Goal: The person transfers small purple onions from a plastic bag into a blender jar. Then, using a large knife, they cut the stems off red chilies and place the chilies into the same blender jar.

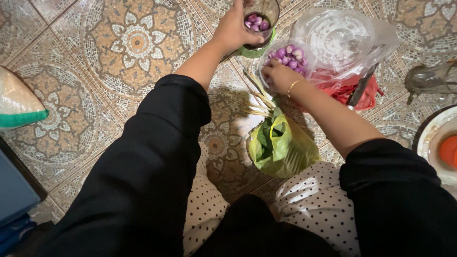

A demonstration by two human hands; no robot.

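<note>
The fingers of the left hand (235, 28) are wrapped around the side of a clear glass blender jar with a green base (261, 24), gripping it where it stands on the patterned mosaic tile floor (119, 47) — peeled purple shallots (257, 22) lie inside the jar, just beside those fingers. To the right, the fingers of the right hand (280, 76) are curled down into a clear plastic bag (276, 57), touching the heap of peeled purple shallots (288, 55) in it; whether they pinch one cannot be told. A thin gold bracelet (293, 86) circles that wrist. Below the right hand lies a yellow-green plastic bag of leafy greens (281, 145) with pale stalks (257, 102) poking out of its top. Farther right, a clear plastic lid in wrapping (340, 38) rests over a red plastic bag (362, 95) — and at the right edge sits a white bowl with orange contents (440, 145).
</note>
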